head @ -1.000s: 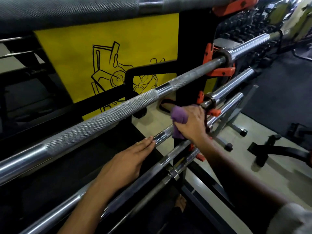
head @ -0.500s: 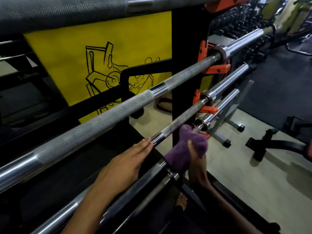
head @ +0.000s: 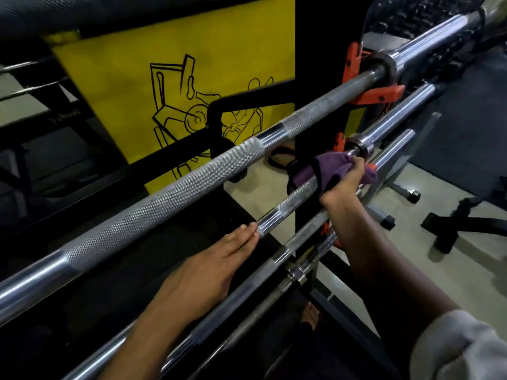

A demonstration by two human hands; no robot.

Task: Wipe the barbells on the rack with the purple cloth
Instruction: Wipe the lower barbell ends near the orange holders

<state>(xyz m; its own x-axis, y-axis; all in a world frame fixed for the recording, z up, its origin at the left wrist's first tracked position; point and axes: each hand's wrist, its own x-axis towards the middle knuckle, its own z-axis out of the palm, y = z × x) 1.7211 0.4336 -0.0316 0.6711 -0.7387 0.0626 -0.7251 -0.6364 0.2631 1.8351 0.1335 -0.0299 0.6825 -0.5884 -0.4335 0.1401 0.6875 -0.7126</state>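
Several chrome barbells lie on a black rack [head: 315,64] with orange hooks [head: 375,94]. My right hand [head: 345,182] grips the purple cloth [head: 326,165], wrapped around the second barbell [head: 296,197] just left of its collar [head: 356,148]. My left hand [head: 208,267] rests flat on the same bar farther left, fingers straight, fingertips at the smooth band. The thick upper barbell [head: 170,193] runs above both hands. Two more bars [head: 299,237] lie below.
A yellow panel [head: 192,86] with a black drawing stands behind the rack. Bench legs and stands [head: 461,229] sit on the pale floor at right. A dumbbell rack [head: 428,12] fills the far top right. A bare foot [head: 310,316] shows below the bars.
My right hand has carried the cloth from the lower bars up to the second barbell near its collar and wrapped it around the shaft. The left hand has stayed put.
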